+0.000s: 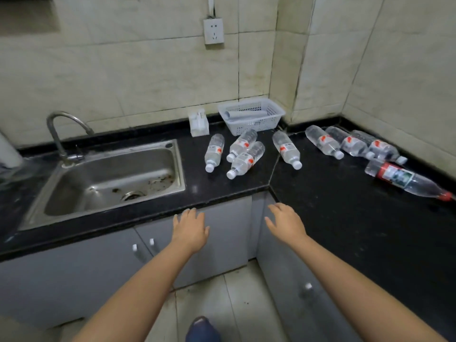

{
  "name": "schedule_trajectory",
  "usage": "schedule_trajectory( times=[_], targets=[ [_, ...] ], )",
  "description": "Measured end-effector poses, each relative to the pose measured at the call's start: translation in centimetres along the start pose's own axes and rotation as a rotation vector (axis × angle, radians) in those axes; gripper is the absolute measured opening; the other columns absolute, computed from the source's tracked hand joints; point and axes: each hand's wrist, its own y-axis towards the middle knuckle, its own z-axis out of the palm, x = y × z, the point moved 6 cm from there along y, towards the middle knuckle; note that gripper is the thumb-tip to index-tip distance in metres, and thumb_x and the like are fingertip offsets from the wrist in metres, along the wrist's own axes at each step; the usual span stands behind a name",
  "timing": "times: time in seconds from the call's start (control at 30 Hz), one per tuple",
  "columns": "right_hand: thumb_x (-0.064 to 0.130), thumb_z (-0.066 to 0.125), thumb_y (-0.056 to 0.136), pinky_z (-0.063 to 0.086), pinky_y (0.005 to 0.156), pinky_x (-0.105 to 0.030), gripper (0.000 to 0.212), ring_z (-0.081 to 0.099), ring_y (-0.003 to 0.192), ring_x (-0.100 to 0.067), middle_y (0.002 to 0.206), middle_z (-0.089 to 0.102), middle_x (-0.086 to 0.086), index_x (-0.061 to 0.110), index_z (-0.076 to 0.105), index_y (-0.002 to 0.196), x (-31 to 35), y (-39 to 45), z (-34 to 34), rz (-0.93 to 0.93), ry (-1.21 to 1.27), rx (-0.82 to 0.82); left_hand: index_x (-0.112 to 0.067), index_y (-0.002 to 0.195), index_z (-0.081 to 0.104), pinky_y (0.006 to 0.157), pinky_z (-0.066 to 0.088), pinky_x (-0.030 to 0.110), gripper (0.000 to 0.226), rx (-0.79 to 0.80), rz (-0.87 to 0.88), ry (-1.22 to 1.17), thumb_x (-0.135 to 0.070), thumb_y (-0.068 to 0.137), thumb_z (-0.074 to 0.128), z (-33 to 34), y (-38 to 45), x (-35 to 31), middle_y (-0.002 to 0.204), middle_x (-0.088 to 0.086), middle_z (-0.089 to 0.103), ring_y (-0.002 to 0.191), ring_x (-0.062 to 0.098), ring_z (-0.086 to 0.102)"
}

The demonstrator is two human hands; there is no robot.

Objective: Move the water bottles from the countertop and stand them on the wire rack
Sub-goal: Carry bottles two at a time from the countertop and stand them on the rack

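Several clear water bottles with white caps lie on their sides on the black countertop [320, 206]. One bottle [214, 153] lies nearest the sink, two more [243, 154] touch each other beside it, and another [287, 150] lies at the corner seam. Three bottles [350, 144] lie side by side along the right wall. A larger bottle with a red label and red cap [404, 180] lies at the far right. My left hand [190, 228] and my right hand [286, 222] hover open in front of the counter edge, holding nothing. No wire rack is in view.
A steel sink [113, 178] with a curved tap [61, 129] fills the left counter. A white plastic basket [251, 114] and a small white holder [198, 122] stand against the back wall. Grey cabinet doors [222, 243] lie below.
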Motion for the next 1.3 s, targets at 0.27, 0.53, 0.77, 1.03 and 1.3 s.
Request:
schedule_trajectory(
  times=[0.27,0.53,0.77,1.03,1.3],
  targets=[
    [0.023,0.048,0.092,0.037,0.103,-0.037,0.045,0.043,0.125,-0.031,0.136,0.047,-0.014,0.008,0.042,0.134,2.6,13.8,1.3,0.148,0.019,-0.017,-0.011,0.136,0.034,0.112,0.022,0.042,0.045,-0.023,0.134,0.017,-0.031,0.096,0.038,-3.7,16.0,5.1,0.145,0.013,0.033,0.137,0.029,0.024],
    [0.024,0.05,0.089,0.032,0.108,-0.037,0.051,0.036,0.131,-0.028,0.141,0.04,-0.013,0.009,0.038,0.137,2.9,22.6,1.7,0.123,-0.139,0.052,-0.011,0.135,0.035,0.113,0.023,0.043,0.045,-0.057,0.335,0.062,-0.029,0.094,0.042,-5.9,28.1,4.2,0.144,0.01,0.035,0.136,0.026,0.027],
    [0.016,0.05,0.089,0.009,0.116,-0.049,0.059,0.008,0.145,-0.024,0.156,0.015,-0.004,0.024,0.026,0.142,1.4,31.6,1.4,-0.246,-0.372,0.251,-0.023,0.147,0.013,0.119,0.01,0.037,0.059,0.081,0.581,0.271,-0.013,0.095,0.039,-5.5,35.4,3.5,0.158,0.0,0.008,0.146,0.021,0.003],
    [0.035,0.088,0.029,0.049,0.084,-0.053,0.084,0.066,0.104,-0.027,0.108,0.069,-0.002,0.023,0.061,0.107,0.3,35.1,2.4,-0.612,-0.324,0.16,-0.021,0.146,0.022,0.119,0.003,0.037,0.06,0.184,1.102,0.636,-0.001,0.093,0.042,-4.8,40.8,-0.5,0.157,0.001,0.014,0.146,0.022,0.002],
    [0.057,0.081,0.032,0.054,0.064,-0.032,0.072,0.062,0.071,-0.022,0.082,0.063,-0.005,0.017,0.062,0.089,1.8,34.3,3.5,-0.472,-0.224,0.201,-0.023,0.095,0.061,0.077,0.054,0.021,0.065,-0.105,1.485,0.316,-0.04,0.037,0.086,-5.0,41.3,-0.6,0.088,-0.004,0.071,0.081,0.015,0.069]
  ],
)
